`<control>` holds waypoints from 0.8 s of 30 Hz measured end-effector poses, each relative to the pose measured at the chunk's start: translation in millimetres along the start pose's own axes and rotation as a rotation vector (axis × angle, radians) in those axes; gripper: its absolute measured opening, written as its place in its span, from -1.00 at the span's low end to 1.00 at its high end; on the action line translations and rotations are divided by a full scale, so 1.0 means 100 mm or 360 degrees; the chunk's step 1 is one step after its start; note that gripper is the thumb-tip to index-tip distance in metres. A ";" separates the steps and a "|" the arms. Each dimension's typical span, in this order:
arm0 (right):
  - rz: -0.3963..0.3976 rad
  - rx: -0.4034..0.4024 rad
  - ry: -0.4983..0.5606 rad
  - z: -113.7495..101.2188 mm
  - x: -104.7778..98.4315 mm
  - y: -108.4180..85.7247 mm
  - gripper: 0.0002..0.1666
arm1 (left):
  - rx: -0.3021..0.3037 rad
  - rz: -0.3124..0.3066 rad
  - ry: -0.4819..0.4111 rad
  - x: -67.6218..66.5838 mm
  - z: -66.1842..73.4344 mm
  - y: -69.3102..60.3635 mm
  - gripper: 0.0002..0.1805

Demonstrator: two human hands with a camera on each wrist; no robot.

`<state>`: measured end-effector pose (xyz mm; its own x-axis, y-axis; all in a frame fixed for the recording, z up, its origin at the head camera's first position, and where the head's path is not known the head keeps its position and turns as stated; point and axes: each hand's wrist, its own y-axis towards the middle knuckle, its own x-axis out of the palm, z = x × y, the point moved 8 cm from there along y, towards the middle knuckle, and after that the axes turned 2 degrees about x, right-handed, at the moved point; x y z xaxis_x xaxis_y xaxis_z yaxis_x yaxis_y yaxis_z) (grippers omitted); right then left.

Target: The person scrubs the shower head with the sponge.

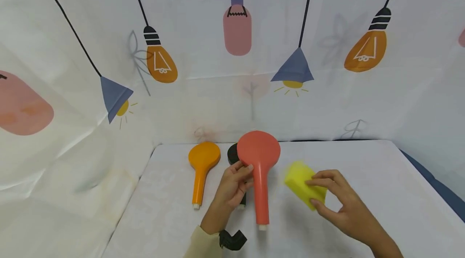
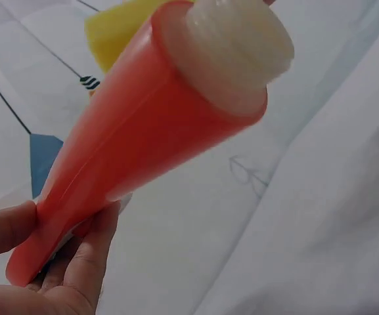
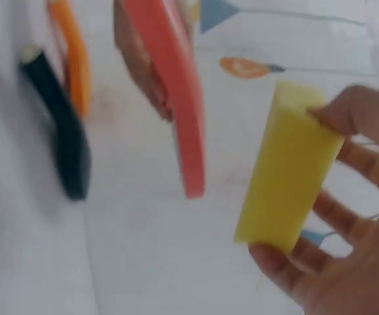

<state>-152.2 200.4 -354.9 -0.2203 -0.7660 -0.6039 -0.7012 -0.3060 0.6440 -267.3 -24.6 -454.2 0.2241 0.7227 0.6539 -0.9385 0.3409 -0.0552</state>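
Note:
My left hand (image 1: 232, 185) grips a red shower head (image 1: 258, 151) near its neck, thumb on one side and fingers behind. Its handle points toward me and ends in a pale threaded connector (image 2: 242, 56). To its right, my right hand (image 1: 345, 205) pinches a yellow sponge (image 3: 288, 170) between thumb and fingers, apart from the shower head. The right wrist view has the sponge upright beside the red shower head. A dark green shower head (image 3: 61, 125) lies partly hidden behind my left hand, and an orange shower head (image 1: 204, 157) lies farther left.
A white-covered table (image 1: 363, 169) lies beneath, its back edge meeting a white cloth backdrop (image 1: 203, 100) printed with hanging lamps. The cloth also comes down along the left side. A dark strap (image 1: 232, 240) is on my left wrist.

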 end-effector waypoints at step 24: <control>-0.0061 0.0728 -0.0664 1.08 -0.07 -0.41 -0.53 | -0.0159 0.0259 0.0112 0.04 -0.75 0.65 -0.60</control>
<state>-195.0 280.0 -427.9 -0.3710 -0.4454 -0.8149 -0.9131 0.0153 0.4073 -307.3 45.7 -512.1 0.0927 0.8120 0.5762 -0.9338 0.2717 -0.2327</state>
